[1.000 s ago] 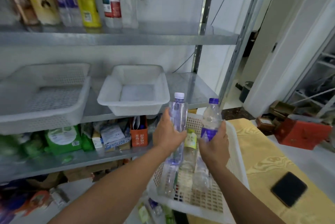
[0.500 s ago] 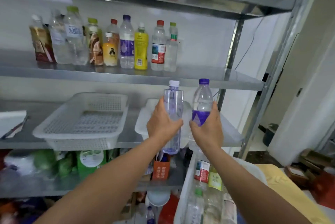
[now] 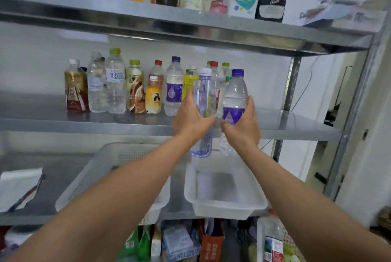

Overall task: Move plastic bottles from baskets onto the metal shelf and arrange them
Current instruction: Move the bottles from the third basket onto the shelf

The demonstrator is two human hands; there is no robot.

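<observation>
My left hand [image 3: 191,119] grips a tall clear bottle with a white cap [image 3: 205,94], held upright in front of the metal shelf [image 3: 105,123]. My right hand [image 3: 243,125] grips a clear bottle with a purple cap and purple label [image 3: 235,96], right beside the first one. Both bottles hang at the shelf's front edge, with their bases below its level. A row of several bottles [image 3: 135,90] stands on that shelf, from the left to just behind my hands. At the bottom right, a white basket [image 3: 261,238] still holds bottles.
An empty perforated basket [image 3: 131,153] and an empty white tub [image 3: 224,202] sit on the shelf below. The top shelf [image 3: 190,22] carries cleaning bottles and jars. Paper and a pen [image 3: 21,189] lie at the left. A steel upright [image 3: 289,86] bounds the shelf's right end.
Both hands have risen with their bottles from the basket up to the level of the bottle shelf. My view has tilted upward, bringing the top shelf into sight.
</observation>
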